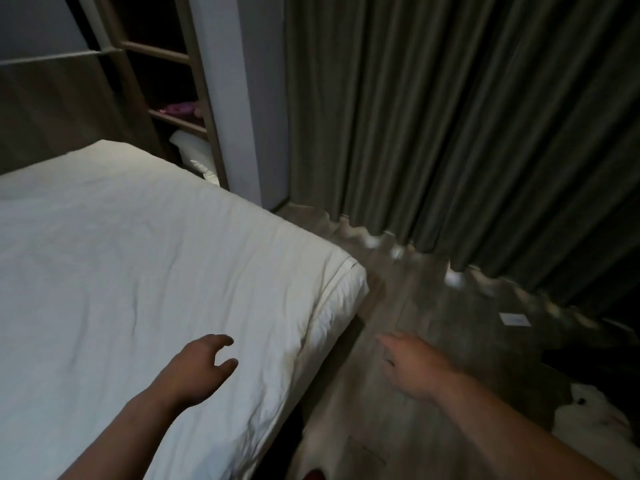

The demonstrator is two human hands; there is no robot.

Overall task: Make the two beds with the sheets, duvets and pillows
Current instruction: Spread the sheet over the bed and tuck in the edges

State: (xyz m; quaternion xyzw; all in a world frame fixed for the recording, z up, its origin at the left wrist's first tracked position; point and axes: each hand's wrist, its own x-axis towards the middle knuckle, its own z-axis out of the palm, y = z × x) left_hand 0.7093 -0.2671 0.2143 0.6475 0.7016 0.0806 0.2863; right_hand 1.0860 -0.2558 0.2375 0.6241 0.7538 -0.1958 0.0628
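Bed [348, 284] fills the left of the view, covered w/ white bedding [121, 271]. It is lightly creased on top and folded thick at the near-right corner; can't tell sheet vs duvet. L hand [201, 368] hovers over the bedding near the bed's right edge, fingers loosely curled w/ thumb apart, gripping nothing. Can't tell if it touches the cloth. R hand [412, 365] is off the bed, out over the wood floor [433, 306] just right of the bed's edge. It is motion-blurred, fingers seem stretched fwd, nothing in it. Hands are well apart, w/ the bed's edge between them.

Beyond the bed's far corner is a shelf unit [173, 57] w/ a purple item [180, 108] on one shelf. A white pillow-like bundle [194, 147] sits lower down, right behind the bed. Grey-green curtain [467, 116] hangs right of the bed, its hem at the floor. Small white card [515, 319] lies on the floor right of the bed, near the hem. White fabric [595, 420] is heaped on the floor, far right of the bed.
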